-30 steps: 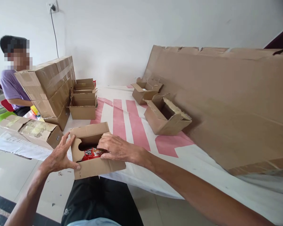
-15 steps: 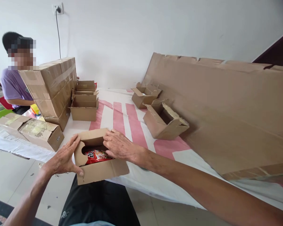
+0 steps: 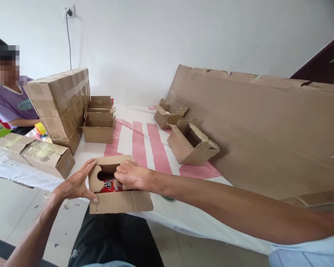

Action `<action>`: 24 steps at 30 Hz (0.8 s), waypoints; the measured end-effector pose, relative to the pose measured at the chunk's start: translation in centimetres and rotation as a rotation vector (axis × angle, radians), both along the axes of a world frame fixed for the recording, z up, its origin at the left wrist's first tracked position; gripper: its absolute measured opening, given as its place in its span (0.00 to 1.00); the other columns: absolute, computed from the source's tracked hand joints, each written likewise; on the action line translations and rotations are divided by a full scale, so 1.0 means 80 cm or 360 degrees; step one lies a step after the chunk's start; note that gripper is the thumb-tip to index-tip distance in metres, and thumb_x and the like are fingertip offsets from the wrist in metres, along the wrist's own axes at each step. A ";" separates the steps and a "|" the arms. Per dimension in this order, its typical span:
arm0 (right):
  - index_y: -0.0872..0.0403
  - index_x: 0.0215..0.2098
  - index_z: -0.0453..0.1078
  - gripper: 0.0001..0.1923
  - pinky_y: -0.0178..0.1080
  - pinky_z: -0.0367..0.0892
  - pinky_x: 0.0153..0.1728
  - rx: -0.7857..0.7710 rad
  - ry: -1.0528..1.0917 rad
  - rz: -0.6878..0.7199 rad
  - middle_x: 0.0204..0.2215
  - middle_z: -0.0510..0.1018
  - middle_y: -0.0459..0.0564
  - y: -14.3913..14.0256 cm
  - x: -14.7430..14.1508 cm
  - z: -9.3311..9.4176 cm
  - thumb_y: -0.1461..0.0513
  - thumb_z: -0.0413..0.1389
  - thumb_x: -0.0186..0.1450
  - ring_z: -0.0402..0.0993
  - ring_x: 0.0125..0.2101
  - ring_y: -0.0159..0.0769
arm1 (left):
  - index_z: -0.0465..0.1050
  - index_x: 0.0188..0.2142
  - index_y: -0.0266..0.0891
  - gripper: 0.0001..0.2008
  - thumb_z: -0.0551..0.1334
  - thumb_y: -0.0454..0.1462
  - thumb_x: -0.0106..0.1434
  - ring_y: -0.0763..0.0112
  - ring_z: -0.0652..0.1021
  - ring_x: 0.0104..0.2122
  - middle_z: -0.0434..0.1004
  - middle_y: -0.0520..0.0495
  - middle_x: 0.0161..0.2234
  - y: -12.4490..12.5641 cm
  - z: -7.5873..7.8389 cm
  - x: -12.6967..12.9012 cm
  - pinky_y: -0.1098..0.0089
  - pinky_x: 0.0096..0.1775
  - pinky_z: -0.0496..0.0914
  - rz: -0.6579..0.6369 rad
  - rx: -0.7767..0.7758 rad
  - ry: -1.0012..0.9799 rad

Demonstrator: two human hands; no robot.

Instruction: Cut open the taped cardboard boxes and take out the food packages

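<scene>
An open cardboard box (image 3: 121, 203) stands at the near edge of the cloth-covered table, its flaps spread out. My left hand (image 3: 78, 181) grips its left end, with the thumb on the near side and the fingers over the far corner. Inside lies a shiny red printed packet (image 3: 108, 185), partly covered by the box walls and my fingers. My right hand (image 3: 130, 175) reaches into the box from the right. Its fingers are curled and pressed on the packet, with the fingertips partly hidden.
Open boxes stand on the table (image 3: 140, 141): a pair (image 3: 98, 134) at the back left and two more (image 3: 195, 144) at the right. Taped cartons (image 3: 64, 92) are stacked at the left, beside a person (image 3: 13, 104). A large cardboard sheet (image 3: 253, 137) leans on the wall.
My right hand has shifted left and deeper into the box, covering more of the red packet. My left hand keeps its grip. The person at the left has moved further left in view.
</scene>
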State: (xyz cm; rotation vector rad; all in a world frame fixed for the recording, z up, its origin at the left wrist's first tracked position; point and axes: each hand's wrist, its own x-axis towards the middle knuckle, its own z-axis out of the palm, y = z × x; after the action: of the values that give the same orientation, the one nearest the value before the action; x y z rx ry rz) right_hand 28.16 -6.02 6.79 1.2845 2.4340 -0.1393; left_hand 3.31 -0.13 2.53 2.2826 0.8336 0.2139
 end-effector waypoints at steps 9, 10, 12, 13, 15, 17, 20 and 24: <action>0.53 0.32 0.78 0.09 0.38 0.59 0.31 -0.0227 0.0163 -0.0063 0.26 0.80 0.46 0.007 0.009 0.016 0.57 0.64 0.66 0.74 0.28 0.38 | 0.40 0.80 0.44 0.73 0.77 0.65 0.48 0.39 0.50 0.78 0.37 0.33 0.81 -0.001 -0.010 -0.006 0.46 0.75 0.54 -0.0044 0.0065 -0.0050; 0.53 0.31 0.77 0.10 0.38 0.59 0.31 -0.0250 0.0171 -0.0084 0.25 0.79 0.45 0.009 0.011 0.015 0.56 0.65 0.65 0.74 0.28 0.38 | 0.40 0.80 0.44 0.73 0.77 0.65 0.48 0.38 0.50 0.78 0.38 0.32 0.81 -0.001 -0.011 -0.006 0.45 0.75 0.54 -0.0053 0.0077 -0.0044; 0.53 0.31 0.77 0.08 0.38 0.60 0.31 -0.0268 0.0129 -0.0091 0.27 0.79 0.44 0.011 0.012 0.009 0.57 0.67 0.62 0.74 0.29 0.37 | 0.41 0.80 0.44 0.73 0.77 0.66 0.48 0.38 0.51 0.78 0.39 0.33 0.80 0.000 -0.012 -0.005 0.45 0.75 0.54 -0.0056 0.0087 -0.0027; 0.53 0.32 0.77 0.06 0.38 0.60 0.31 -0.0262 0.0086 -0.0079 0.29 0.80 0.46 0.011 0.010 0.004 0.59 0.67 0.62 0.75 0.30 0.38 | 0.41 0.80 0.44 0.73 0.76 0.66 0.48 0.38 0.51 0.78 0.40 0.33 0.80 0.000 -0.012 -0.005 0.45 0.75 0.54 -0.0051 0.0085 -0.0020; 0.55 0.38 0.78 0.05 0.38 0.61 0.32 -0.0219 0.0013 0.0005 0.34 0.83 0.49 0.008 0.007 -0.006 0.64 0.64 0.63 0.78 0.33 0.39 | 0.41 0.80 0.45 0.72 0.77 0.66 0.48 0.38 0.51 0.78 0.40 0.34 0.81 -0.001 -0.012 -0.004 0.45 0.74 0.55 -0.0047 0.0072 -0.0015; 0.57 0.45 0.78 0.10 0.39 0.63 0.34 -0.0146 -0.0015 0.0107 0.41 0.85 0.54 0.004 0.004 -0.011 0.66 0.61 0.65 0.80 0.38 0.42 | 0.41 0.80 0.45 0.72 0.77 0.65 0.48 0.38 0.51 0.77 0.39 0.34 0.81 -0.002 -0.011 -0.003 0.45 0.75 0.55 -0.0047 0.0063 -0.0026; 0.58 0.51 0.76 0.13 0.40 0.65 0.36 -0.0087 -0.0010 0.0129 0.46 0.84 0.57 0.001 0.006 -0.009 0.65 0.60 0.68 0.81 0.42 0.44 | 0.41 0.80 0.44 0.72 0.77 0.65 0.48 0.38 0.51 0.78 0.39 0.34 0.81 -0.003 -0.011 -0.003 0.46 0.75 0.55 -0.0041 0.0048 -0.0043; 0.57 0.52 0.74 0.21 0.40 0.66 0.34 -0.0183 -0.0024 -0.0044 0.47 0.85 0.55 0.006 0.010 -0.001 0.59 0.68 0.63 0.82 0.42 0.46 | 0.43 0.80 0.43 0.73 0.78 0.65 0.47 0.39 0.50 0.78 0.38 0.33 0.81 -0.001 -0.010 -0.002 0.45 0.75 0.52 -0.0023 -0.0009 -0.0045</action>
State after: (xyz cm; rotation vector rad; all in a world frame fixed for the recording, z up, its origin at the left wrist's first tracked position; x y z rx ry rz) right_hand 28.92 -5.54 6.70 1.2645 2.3592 -0.2723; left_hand 3.18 -0.23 1.71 2.2744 0.8019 0.2359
